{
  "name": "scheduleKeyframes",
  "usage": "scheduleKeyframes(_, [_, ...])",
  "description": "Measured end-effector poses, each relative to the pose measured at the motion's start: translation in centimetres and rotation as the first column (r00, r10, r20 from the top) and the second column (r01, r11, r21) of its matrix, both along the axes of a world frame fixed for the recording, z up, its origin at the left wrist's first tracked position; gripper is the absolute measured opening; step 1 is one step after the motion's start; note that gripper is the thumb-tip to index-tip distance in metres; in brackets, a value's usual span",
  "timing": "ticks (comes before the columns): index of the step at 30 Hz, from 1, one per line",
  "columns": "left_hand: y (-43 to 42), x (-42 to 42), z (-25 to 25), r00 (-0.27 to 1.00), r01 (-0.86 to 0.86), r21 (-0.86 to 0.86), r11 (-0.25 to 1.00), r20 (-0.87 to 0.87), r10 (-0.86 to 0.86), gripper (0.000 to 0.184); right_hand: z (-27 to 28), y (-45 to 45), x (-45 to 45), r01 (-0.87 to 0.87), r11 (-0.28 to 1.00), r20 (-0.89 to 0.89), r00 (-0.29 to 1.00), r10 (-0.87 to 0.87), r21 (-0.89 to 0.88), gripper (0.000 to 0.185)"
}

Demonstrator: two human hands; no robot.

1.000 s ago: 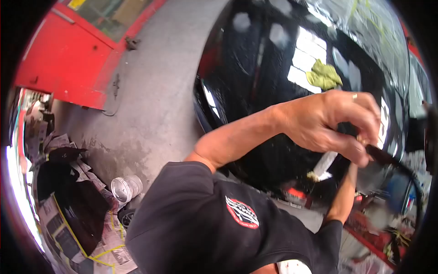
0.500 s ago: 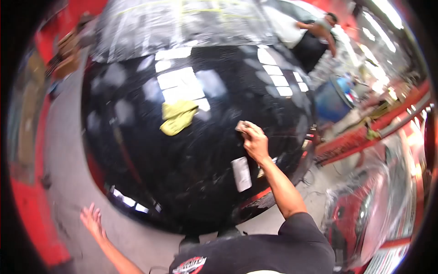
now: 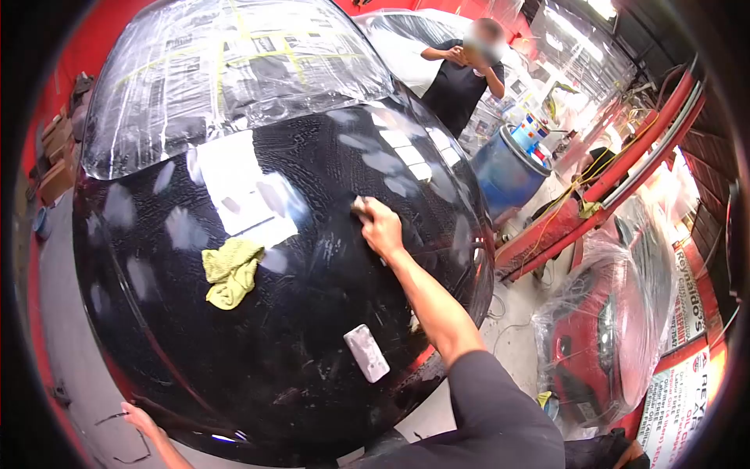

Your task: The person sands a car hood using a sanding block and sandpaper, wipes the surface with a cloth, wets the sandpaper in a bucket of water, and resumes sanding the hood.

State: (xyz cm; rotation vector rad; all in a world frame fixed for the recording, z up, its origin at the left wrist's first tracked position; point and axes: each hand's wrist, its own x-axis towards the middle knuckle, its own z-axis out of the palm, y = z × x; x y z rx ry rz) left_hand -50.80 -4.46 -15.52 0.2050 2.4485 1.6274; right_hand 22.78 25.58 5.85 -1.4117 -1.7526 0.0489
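A wet-looking black car hood (image 3: 258, 367) with dull, whitish patches fills the middle of the head view. My right hand (image 3: 381, 227) is closed around a small tan sanding block (image 3: 359, 205), held at the hood's surface. Below it lies a grey-white rectangular block (image 3: 366, 353), apart from the hand. A crumpled yellow-green cloth (image 3: 232, 272) rests on the hood further left. At the lower left, my left hand (image 3: 142, 420) is beside the hood's front edge, fingers stretched out. Thin dark lines show by its fingertips; whether they are a cable or something held is unclear.
Taped plastic sheeting (image 3: 234, 62) covers the windshield. A person (image 3: 457, 82) in dark clothes stands beyond the hood, near a blue drum (image 3: 508, 172) with cans on top. A red metal beam (image 3: 601, 180) and a plastic-wrapped red car part (image 3: 601, 328) stand at the right.
The view has shifted, so the hood and cloth appear further left. My right hand still grips the small block. The other person has gone from bending to upright, with hands raised.
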Motion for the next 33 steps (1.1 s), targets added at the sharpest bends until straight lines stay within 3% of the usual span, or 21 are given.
scheduleKeyframes(1, [0.5, -0.9, 0.5, 0.993, 0.114, 0.012, 0.993, 0.042, -0.114, 0.073, -0.7, 1.5, -0.2, 0.052, 0.998, 0.001, 0.999, -0.052, 0.046, 0.022])
scheduleKeyframes(4, [3.2, -1.2, 1.4, 0.99, 0.111, 0.031, 0.993, 0.081, -0.113, 0.06, -3.4, -4.4, -1.0, -0.039, 0.994, 0.086, 0.996, 0.03, 0.098, 0.023])
scheduleKeyframes(5, [3.4, -0.9, 2.3, 0.988, 0.146, -0.125, 0.981, 0.065, -0.138, 0.058, -3.1, -8.4, -2.8, -0.09, 0.992, 0.079, 0.993, 0.083, 0.088, 0.027])
scheduleKeyframes(7, [4.5, 0.4, 1.6, 0.996, -0.064, -0.046, 0.997, -0.072, 0.06, 0.06, -3.0, -11.8, -4.1, -0.15, 0.987, -0.006, 0.989, 0.151, 0.052, 0.035])
scheduleKeyframes(9, [4.9, 2.2, 3.6, 0.995, -0.096, -0.017, 0.995, -0.027, 0.095, 0.062, -1.0, -6.3, -1.5, -0.292, 0.954, 0.027, 0.956, 0.291, 0.073, 0.027])
scheduleKeyframes(11, [5.3, 3.5, 4.4, 0.993, -0.11, -0.011, 0.994, 0.038, 0.11, 0.063, -1.6, 0.7, 0.7, 0.03, 0.992, 0.038, 0.999, -0.035, 0.126, 0.021])
scheduleKeyframes(13, [4.6, 3.9, 5.5, 0.997, -0.06, -0.046, 0.997, 0.042, 0.062, 0.064, -0.4, 2.3, -0.3, 0.112, 0.992, -0.082, 0.99, -0.116, -0.057, 0.02])
scheduleKeyframes(14, [4.2, 4.1, 6.2, 0.997, -0.052, -0.064, 0.997, 0.045, 0.055, 0.064, -1.8, 1.1, -0.4, 0.032, 0.988, 0.015, 0.999, -0.034, 0.151, 0.024])
scheduleKeyframes(15, [3.8, 4.4, 6.9, 0.998, -0.011, -0.113, 0.994, 0.061, 0.018, 0.065, -1.5, -2.5, -1.5, -0.077, 0.997, 0.004, 0.997, 0.077, 0.001, 0.028])
scheduleKeyframes(16, [4.5, 4.7, 7.1, 0.997, 0.023, -0.134, 0.991, 0.082, -0.012, 0.066, -2.3, -6.1, -3.6, -0.174, 0.968, 0.149, 0.978, 0.148, 0.183, 0.035])
scheduleKeyframes(17, [5.0, 4.7, 6.9, 0.996, 0.023, -0.13, 0.991, 0.088, -0.011, 0.066, -2.6, -10.4, -6.1, -0.225, 0.966, 0.039, 0.974, 0.222, 0.129, 0.038])
scheduleKeyframes(19, [5.0, 4.8, 6.6, 0.996, -0.056, -0.099, 0.993, 0.069, 0.063, 0.066, -2.1, -11.1, -6.5, -0.2, 0.977, 0.096, 0.977, 0.193, 0.071, 0.039])
scheduleKeyframes(21, [5.2, 5.0, 6.7, 0.995, -0.068, -0.083, 0.994, 0.061, 0.073, 0.067, -1.5, -3.4, -2.9, -0.185, 0.973, 0.109, 0.979, 0.171, 0.138, 0.038])
scheduleKeyframes(23, [5.0, 5.4, 6.1, 0.994, -0.082, -0.08, 0.993, 0.061, 0.087, 0.067, 0.4, 1.7, -2.0, 0.056, 0.992, -0.098, 0.993, -0.067, -0.11, 0.032])
scheduleKeyframes(25, [5.3, 4.6, 6.2, 0.996, -0.062, -0.023, 0.998, 0.065, 0.064, 0.068, -0.6, 0.3, -2.4, -0.048, 0.987, 0.065, 0.997, 0.039, 0.151, 0.026])
scheduleKeyframes(26, [5.2, 3.9, 6.7, 0.996, 0.021, -0.084, 0.996, 0.087, -0.014, 0.069, -1.3, -2.4, -2.6, -0.211, 0.977, -0.002, 0.977, 0.212, 0.032, 0.024])
scheduleKeyframes(27, [6.1, 3.3, 6.6, 0.996, 0.027, -0.091, 0.995, 0.092, -0.018, 0.069, -2.7, -6.8, -4.7, -0.187, 0.97, 0.084, 0.981, 0.175, 0.155, 0.029])
scheduleKeyframes(29, [7.0, 1.3, 7.0, 0.982, 0.14, -0.069, 0.988, 0.14, -0.13, 0.068, -3.4, -12.0, -7.3, -0.144, 0.989, 0.049, 0.989, 0.142, 0.046, 0.032])
scheduleKeyframes(31, [8.2, 1.3, 5.7, 0.994, -0.02, 0.087, 0.996, 0.109, 0.01, 0.07, -1.0, -7.2, -5.4, -0.255, 0.965, 0.135, 0.96, 0.244, 0.069, 0.03])
scheduleKeyframes(32, [8.3, 2.8, 8.0, 0.987, -0.027, -0.026, 0.999, 0.155, 0.031, 0.072, -1.0, -3.0, -3.3, -0.207, 0.978, 0.054, 0.977, 0.206, 0.01, 0.027])
scheduleKeyframes(33, [8.3, 2.4, 7.5, 0.987, -0.025, -0.033, 0.999, 0.156, 0.03, 0.072, -0.5, 0.3, -2.7, -0.046, 0.999, -0.003, 0.999, 0.046, 0.016, 0.024])
